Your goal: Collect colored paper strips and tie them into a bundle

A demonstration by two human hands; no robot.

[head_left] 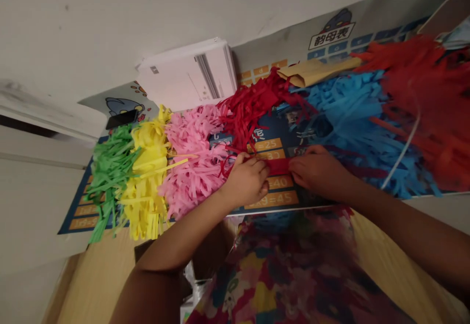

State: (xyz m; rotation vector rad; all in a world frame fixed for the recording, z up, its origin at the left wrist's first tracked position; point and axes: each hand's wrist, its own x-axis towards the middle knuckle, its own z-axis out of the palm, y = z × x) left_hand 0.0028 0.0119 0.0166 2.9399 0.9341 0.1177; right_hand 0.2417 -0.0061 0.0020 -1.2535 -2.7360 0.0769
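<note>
The left hand [247, 181] and right hand [316, 171] each pinch an end of the red strip [278, 166], pressing it on the mat [273, 200], likely to keep it flat and taut, beside the colour-sorted piles [194, 172].

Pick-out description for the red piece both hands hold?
On the blue number mat, between the pink pile and the blue pile, the left hand and right hand meet near the front edge. The short red paper strip spans the gap between them. Unlike the loose red pile behind, it lies flat, pinched at both ends.
</note>
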